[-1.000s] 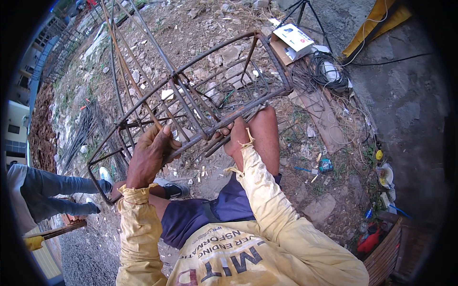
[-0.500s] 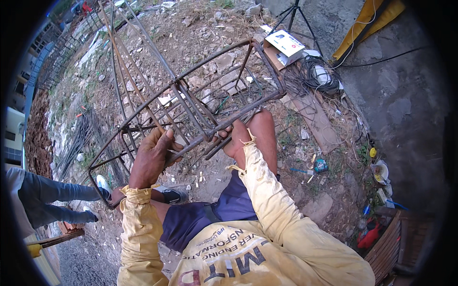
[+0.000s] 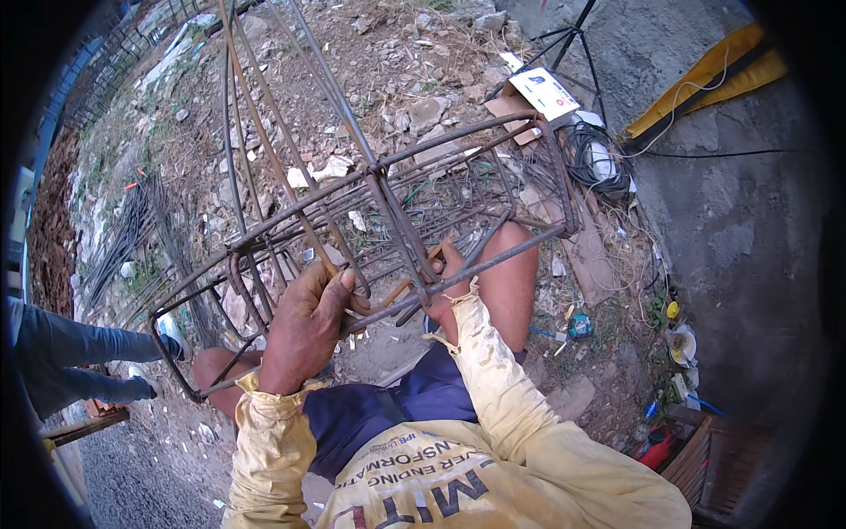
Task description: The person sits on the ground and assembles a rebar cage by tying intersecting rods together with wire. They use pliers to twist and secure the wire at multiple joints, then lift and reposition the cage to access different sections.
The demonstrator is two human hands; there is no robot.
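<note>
A rebar cage (image 3: 401,216) spans the space above my knees, made of long steel bars and bent rectangular stirrups (image 3: 564,176). Its long bars (image 3: 330,88) run up toward the far left. My left hand (image 3: 308,322) is closed round the near bar, thumb on top, beside the lower end of a rusty long bar. Further right, my right hand (image 3: 448,286) is closed at the same near side, by the cage's middle bars. Part of its fingers is hidden behind the steel. A stirrup corner hangs over my right knee.
Rubble and dry grass cover the slope ahead. Far right are a white-topped carton (image 3: 542,93), coiled black cable (image 3: 590,154), a tripod (image 3: 573,31) and a yellow sheet (image 3: 696,84). Another person's legs (image 3: 84,353) stand at the left. Loose rods (image 3: 132,242) lie near them.
The cage has shifted right and slightly down in the picture, and my hands have moved right with it. The surroundings show a small view shift. Both hands keep hold of the steel.
</note>
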